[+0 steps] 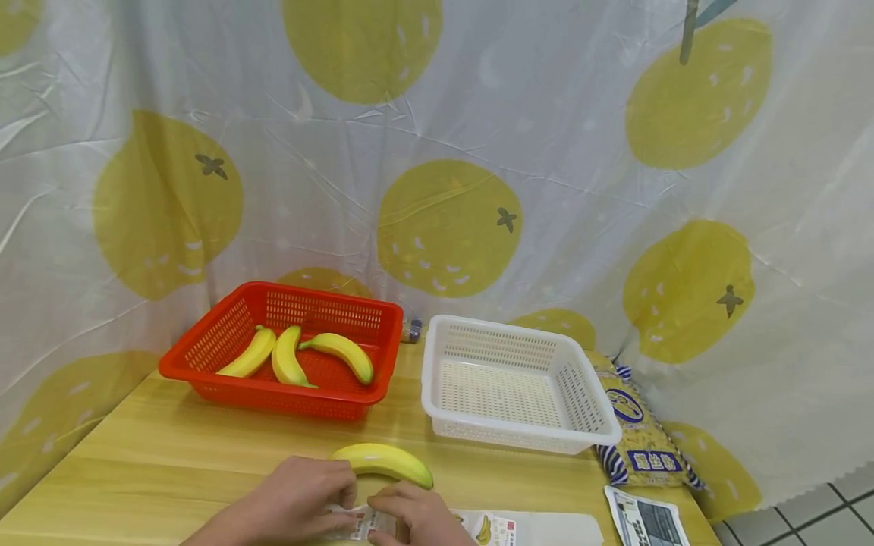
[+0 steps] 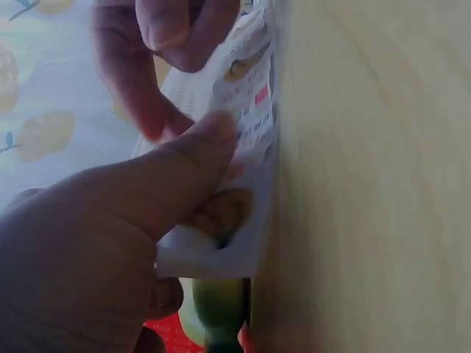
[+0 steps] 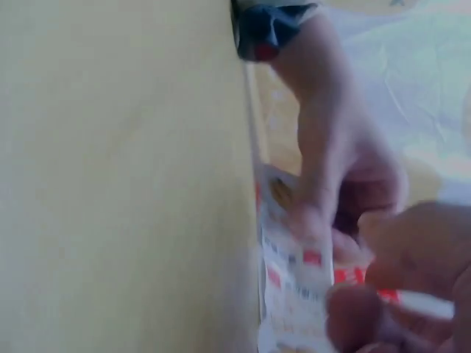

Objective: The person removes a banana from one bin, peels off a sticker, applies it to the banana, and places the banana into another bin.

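Observation:
A white printed sheet (image 1: 505, 527) with small banana pictures and red marks lies at the table's near edge. My left hand (image 1: 337, 506) pinches its left end, the thumb (image 2: 199, 158) pressing on the sheet (image 2: 246, 110). My right hand (image 1: 389, 516) pinches the same end beside it, its fingers (image 3: 412, 257) curled on the paper (image 3: 294, 294). A loose yellow banana (image 1: 385, 460) lies on the table just beyond both hands; its greenish tip (image 2: 217, 316) shows below the sheet. The right wrist view is blurred.
A red basket (image 1: 225, 337) holding three bananas (image 1: 290, 355) stands at the back left. An empty white basket (image 1: 508, 379) stands to its right. A yellow and blue packet (image 1: 638, 436) and a printed leaflet (image 1: 645, 519) lie at the table's right end. A lemon-print curtain hangs behind.

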`<state>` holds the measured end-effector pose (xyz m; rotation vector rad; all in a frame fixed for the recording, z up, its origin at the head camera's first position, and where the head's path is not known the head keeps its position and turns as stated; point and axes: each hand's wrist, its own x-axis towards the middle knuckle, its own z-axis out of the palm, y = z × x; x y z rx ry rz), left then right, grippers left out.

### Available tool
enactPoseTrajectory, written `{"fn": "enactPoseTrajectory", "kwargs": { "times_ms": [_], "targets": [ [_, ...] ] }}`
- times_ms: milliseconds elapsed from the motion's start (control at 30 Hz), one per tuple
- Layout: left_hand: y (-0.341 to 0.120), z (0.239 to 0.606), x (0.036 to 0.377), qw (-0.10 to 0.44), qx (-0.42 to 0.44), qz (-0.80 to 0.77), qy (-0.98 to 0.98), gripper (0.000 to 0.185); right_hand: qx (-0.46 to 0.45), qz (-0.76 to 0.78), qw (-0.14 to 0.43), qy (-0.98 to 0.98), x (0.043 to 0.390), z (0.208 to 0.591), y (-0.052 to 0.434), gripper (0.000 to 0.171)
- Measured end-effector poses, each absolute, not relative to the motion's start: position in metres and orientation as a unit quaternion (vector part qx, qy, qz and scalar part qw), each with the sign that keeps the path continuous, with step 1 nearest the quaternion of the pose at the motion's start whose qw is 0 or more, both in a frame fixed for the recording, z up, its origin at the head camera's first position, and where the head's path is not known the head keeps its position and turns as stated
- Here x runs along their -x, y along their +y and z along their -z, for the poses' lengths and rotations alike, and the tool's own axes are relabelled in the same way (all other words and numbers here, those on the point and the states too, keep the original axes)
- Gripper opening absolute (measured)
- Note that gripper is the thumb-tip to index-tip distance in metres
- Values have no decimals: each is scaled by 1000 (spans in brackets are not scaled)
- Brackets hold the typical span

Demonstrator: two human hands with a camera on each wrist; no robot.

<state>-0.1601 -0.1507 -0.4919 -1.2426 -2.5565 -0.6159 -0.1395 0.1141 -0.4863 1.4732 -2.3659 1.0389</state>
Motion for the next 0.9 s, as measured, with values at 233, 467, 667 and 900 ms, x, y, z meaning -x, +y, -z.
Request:
{"fn": "enactPoseTrajectory", "kwargs": {
  "times_ms": [233,467,667,900],
  "targets": [
    [-142,494,156,138,415,319,-841,12,-416,-427,29,-802,136,487,112,38],
    [-131,499,153,159,394,454,-783,17,-300,-566,-122,-758,134,485,114,30],
    [-129,502,154,178,392,464,-774,23,-240,-628,-207,-711,132,483,113,22],
    [-129,504,156,211,379,457,-776,26,-241,-659,-245,-669,133,485,117,22]
  ]
}}
